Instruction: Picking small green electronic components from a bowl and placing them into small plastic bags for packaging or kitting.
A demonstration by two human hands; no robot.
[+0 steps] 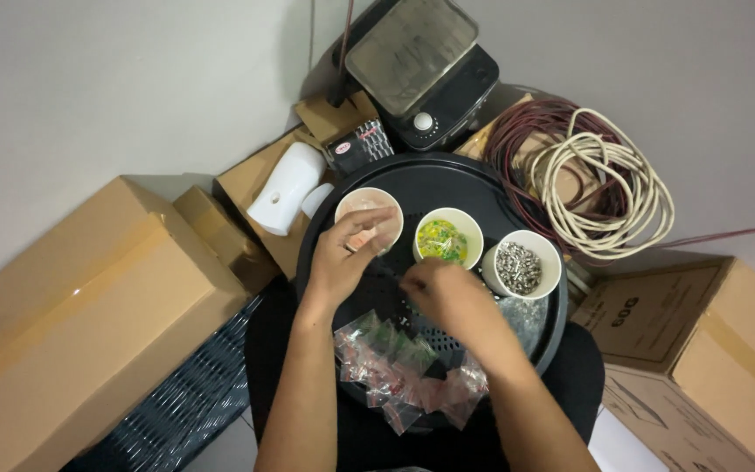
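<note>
Here, the left hand (349, 249) is hovering at the near rim of a paper cup with pinkish contents (369, 210), its fingers pinched narrow around a small pale piece that is too small to identify. The right hand (444, 293) is resting lower and toward the middle, knuckles up over the round black tray (447, 179), its fingers curled inward; whether it is gripping anything cannot be told. Just beyond the right hand is sitting a paper cup of yellow and green pieces (448, 238), and beside that, further right, a paper cup of small metal screws (522, 265), the three cups lining up in a shallow arc across the tray. Below both hands, between the forearms, a heap of small clear plastic bags (404, 371) with red and green contents is lying on the near part of the tray, some spilling past its edge. Around the tray, things are crowding in: a large cardboard box (80, 323) at the left, a white plastic dispenser (286, 199) lying on a smaller carton, a black appliance with a glass lid (421, 65) behind, and a coil of cream cable (600, 188) overlapping a coil of dark red wire (517, 149) at the right.
</note>
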